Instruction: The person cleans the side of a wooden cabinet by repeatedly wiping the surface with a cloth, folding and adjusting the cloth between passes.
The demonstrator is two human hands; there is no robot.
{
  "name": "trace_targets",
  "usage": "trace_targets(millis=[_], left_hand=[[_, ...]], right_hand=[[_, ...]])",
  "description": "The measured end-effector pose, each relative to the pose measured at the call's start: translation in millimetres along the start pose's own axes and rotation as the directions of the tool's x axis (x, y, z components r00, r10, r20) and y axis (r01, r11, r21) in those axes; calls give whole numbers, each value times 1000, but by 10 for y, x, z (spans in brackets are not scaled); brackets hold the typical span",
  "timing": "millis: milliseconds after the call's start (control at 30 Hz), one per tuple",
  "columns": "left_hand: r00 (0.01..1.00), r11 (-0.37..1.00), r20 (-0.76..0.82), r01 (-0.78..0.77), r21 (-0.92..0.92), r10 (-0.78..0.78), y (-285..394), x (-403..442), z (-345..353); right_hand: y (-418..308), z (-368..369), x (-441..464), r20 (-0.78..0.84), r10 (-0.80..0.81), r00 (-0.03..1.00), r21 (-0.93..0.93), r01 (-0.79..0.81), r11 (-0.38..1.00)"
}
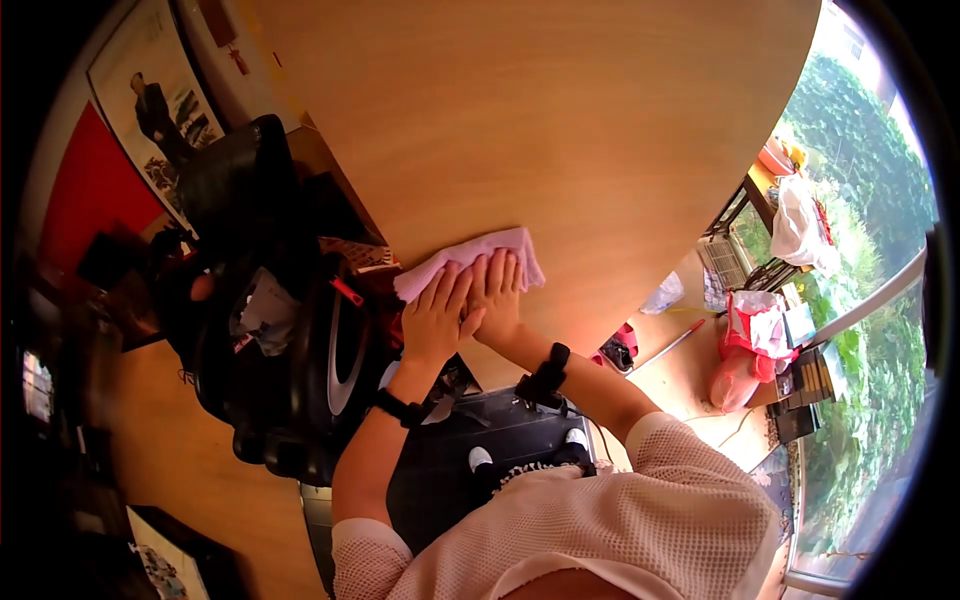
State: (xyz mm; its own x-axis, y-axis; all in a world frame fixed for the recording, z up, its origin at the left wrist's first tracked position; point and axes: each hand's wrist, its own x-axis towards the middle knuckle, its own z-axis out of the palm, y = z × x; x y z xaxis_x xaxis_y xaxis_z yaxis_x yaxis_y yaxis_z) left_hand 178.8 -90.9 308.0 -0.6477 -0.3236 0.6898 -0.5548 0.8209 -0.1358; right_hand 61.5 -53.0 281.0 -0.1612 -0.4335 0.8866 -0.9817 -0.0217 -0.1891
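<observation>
Both of my hands lie flat on a folded pink cloth (529, 262), pressing it against a large light-brown wooden surface (560, 120). My left hand (432, 318) has its fingers stretched out over the cloth's left part. Close beside it, my right hand (495, 298) rests with straight fingers on the middle of the cloth, and the two hands touch near the thumbs. The cloth's right end sticks out past my right fingers. Black straps with small devices sit around both wrists, the right one (545, 377) showing more clearly.
A black padded massage-type chair (300, 370) stands close on the left, with a plastic bag (268, 312) on it. On the right are a red bag (752, 325), pink shoes (618, 350) and a rod on the floor, before a large window (870, 300). A dark mat (430, 480) lies underfoot.
</observation>
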Motion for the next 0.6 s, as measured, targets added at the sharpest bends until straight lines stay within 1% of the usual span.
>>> trace_targets(millis=[33, 67, 100, 133, 167, 200, 233, 267, 333, 367, 433, 467, 500, 600], left_hand=[[1000, 1000, -4, -15, 23, 15, -81, -105, 32], [999, 999, 26, 39, 27, -40, -72, -180, 38], [994, 995, 51, 91, 33, -93, -49, -229, 42], [987, 989, 74, 140, 37, -142, -20, -267, 68], [982, 985, 82, 170, 9, -170, 68, -325, 173], [959, 963, 120, 264, -44, -258, 234, -325, 221], [947, 944, 58, 319, -80, -315, 420, -286, 281], [927, 921, -2, 372, -120, -375, 616, -236, 333], [870, 860, 32, 491, -138, -492, 929, -202, 585], [835, 824, 54, 549, -142, -547, 1086, -185, 681], [758, 704, 8, 609, -366, -652, 1484, 135, 673], [707, 620, -1, 620, -481, -707, 1666, 270, 686], [712, 602, 29, 614, -511, -701, 1814, 296, 783], [700, 533, 161, 654, -537, -696, 2246, 442, 1009]], right_hand=[[-55, 28, -13, 58, -33, 998, 19, 32, 999], [-77, 26, -32, 118, -68, 991, 35, 65, 997], [-83, -23, -13, 141, -106, 984, 48, 100, 994], [-20, -85, 36, 199, -229, 953, 52, 223, 973], [83, -173, 74, 259, -345, 902, 63, 340, 938], [187, -242, 93, 317, -450, 835, 82, 448, 890], [290, -266, 93, 360, -477, 802, 71, 487, 871], [409, -340, 125, 400, -532, 746, 62, 557, 828], [660, -520, 189, 486, -618, 618, 61, 681, 729], [804, -514, 136, 651, -521, 553, 266, 476, 838], [1051, -623, 103, 574, -566, 592, 178, 585, 791], [1188, -713, 108, 540, -593, 597, 125, 640, 758], [1310, -829, 128, 530, -607, 592, 6, 714, 701], [1793, -1092, 55, 680, -537, 499, 40, 706, 707]])
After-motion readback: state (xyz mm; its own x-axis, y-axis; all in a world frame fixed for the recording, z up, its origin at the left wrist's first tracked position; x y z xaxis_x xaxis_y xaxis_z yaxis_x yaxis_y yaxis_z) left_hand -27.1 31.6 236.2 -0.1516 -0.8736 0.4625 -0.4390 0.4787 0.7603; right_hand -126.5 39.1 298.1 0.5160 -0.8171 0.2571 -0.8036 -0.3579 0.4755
